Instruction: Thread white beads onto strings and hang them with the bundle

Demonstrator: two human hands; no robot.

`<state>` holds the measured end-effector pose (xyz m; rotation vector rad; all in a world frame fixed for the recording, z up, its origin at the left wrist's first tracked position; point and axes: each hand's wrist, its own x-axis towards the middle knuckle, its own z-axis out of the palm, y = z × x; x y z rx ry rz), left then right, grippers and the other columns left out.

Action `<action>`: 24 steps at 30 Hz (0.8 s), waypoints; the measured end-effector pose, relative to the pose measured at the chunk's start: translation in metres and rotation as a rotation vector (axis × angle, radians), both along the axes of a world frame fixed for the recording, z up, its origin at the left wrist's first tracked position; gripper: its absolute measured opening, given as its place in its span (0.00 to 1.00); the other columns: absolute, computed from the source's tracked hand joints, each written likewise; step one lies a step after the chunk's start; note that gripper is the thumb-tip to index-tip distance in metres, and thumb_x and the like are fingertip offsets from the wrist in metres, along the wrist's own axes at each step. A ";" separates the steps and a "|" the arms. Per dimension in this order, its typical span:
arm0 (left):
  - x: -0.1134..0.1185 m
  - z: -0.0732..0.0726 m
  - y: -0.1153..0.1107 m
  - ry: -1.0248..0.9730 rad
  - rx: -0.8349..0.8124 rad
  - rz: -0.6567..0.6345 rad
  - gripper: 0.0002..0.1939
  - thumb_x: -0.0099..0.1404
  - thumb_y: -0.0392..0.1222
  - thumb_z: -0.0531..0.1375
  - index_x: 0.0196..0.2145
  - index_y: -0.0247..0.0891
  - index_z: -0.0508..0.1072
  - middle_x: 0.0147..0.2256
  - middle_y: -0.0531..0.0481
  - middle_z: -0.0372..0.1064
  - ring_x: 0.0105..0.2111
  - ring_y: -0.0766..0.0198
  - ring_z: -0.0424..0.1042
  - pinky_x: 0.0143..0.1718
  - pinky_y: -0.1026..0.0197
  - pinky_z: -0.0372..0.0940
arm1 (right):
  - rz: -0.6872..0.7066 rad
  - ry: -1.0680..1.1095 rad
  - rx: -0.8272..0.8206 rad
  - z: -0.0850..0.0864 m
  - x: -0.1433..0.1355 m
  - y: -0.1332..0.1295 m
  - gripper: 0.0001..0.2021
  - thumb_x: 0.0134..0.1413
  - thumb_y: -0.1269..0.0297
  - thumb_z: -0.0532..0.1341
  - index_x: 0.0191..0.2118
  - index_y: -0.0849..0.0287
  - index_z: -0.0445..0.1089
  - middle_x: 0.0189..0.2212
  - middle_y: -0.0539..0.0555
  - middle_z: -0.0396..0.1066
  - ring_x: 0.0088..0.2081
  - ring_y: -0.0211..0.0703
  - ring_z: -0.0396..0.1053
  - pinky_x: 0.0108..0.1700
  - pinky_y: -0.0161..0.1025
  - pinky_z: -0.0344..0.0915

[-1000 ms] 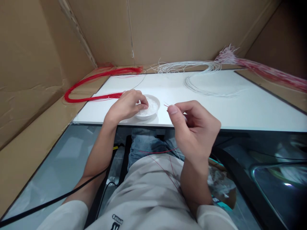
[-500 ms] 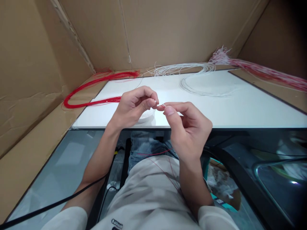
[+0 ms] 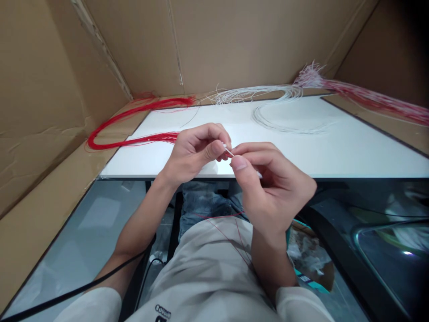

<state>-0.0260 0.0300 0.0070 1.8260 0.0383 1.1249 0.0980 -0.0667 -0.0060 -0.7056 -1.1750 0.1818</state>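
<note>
Left hand is pinching a tiny white piece, right hand grips the thin white wire meeting it, white tabletop just past them, cardboard walls behind, box of crumpled plastic down below.

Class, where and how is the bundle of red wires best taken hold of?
Probably at the bend of the bundle of red wires, pinched across it from the left. The wires lie closely gathered there, and the curve faces left, away from the left hand. The far end seems a poorer choice, since some strands stray loose there.
</note>
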 end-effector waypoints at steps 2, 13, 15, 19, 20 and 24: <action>0.003 -0.002 -0.001 0.007 -0.082 -0.038 0.14 0.75 0.52 0.63 0.36 0.40 0.77 0.32 0.51 0.69 0.32 0.70 0.70 0.35 0.65 0.68 | -0.019 -0.001 0.007 0.000 -0.001 -0.001 0.07 0.60 0.75 0.67 0.31 0.58 0.76 0.32 0.51 0.79 0.33 0.40 0.75 0.30 0.38 0.70; 0.006 -0.005 -0.003 -0.012 -0.162 -0.076 0.14 0.73 0.52 0.64 0.36 0.40 0.78 0.32 0.51 0.68 0.31 0.70 0.69 0.35 0.66 0.67 | -0.062 0.002 -0.004 0.001 -0.002 -0.002 0.07 0.60 0.75 0.67 0.31 0.58 0.76 0.31 0.51 0.78 0.32 0.38 0.75 0.28 0.37 0.70; 0.006 -0.005 -0.003 -0.013 -0.158 -0.081 0.13 0.74 0.51 0.64 0.36 0.40 0.78 0.32 0.51 0.68 0.32 0.70 0.69 0.35 0.66 0.67 | -0.069 -0.002 -0.003 0.001 -0.002 -0.002 0.07 0.60 0.75 0.67 0.31 0.58 0.76 0.31 0.51 0.78 0.32 0.38 0.75 0.28 0.37 0.69; 0.006 -0.005 -0.002 -0.012 -0.126 -0.064 0.12 0.74 0.51 0.64 0.36 0.40 0.79 0.32 0.51 0.69 0.32 0.70 0.70 0.35 0.66 0.68 | -0.089 -0.019 -0.002 0.001 -0.001 -0.002 0.07 0.60 0.75 0.67 0.31 0.57 0.76 0.30 0.50 0.78 0.32 0.39 0.75 0.27 0.37 0.68; 0.006 -0.004 -0.002 -0.013 -0.112 -0.056 0.12 0.74 0.50 0.64 0.37 0.41 0.79 0.32 0.51 0.69 0.32 0.70 0.70 0.35 0.66 0.68 | -0.093 -0.023 -0.005 0.001 -0.001 -0.001 0.08 0.60 0.75 0.67 0.31 0.57 0.76 0.30 0.50 0.78 0.32 0.39 0.75 0.27 0.38 0.68; 0.006 -0.003 0.000 -0.021 -0.070 -0.013 0.10 0.74 0.48 0.64 0.37 0.41 0.80 0.32 0.52 0.71 0.32 0.70 0.72 0.34 0.67 0.69 | -0.133 -0.046 -0.013 0.000 -0.001 -0.001 0.08 0.61 0.74 0.67 0.31 0.56 0.75 0.31 0.50 0.79 0.33 0.39 0.75 0.26 0.37 0.66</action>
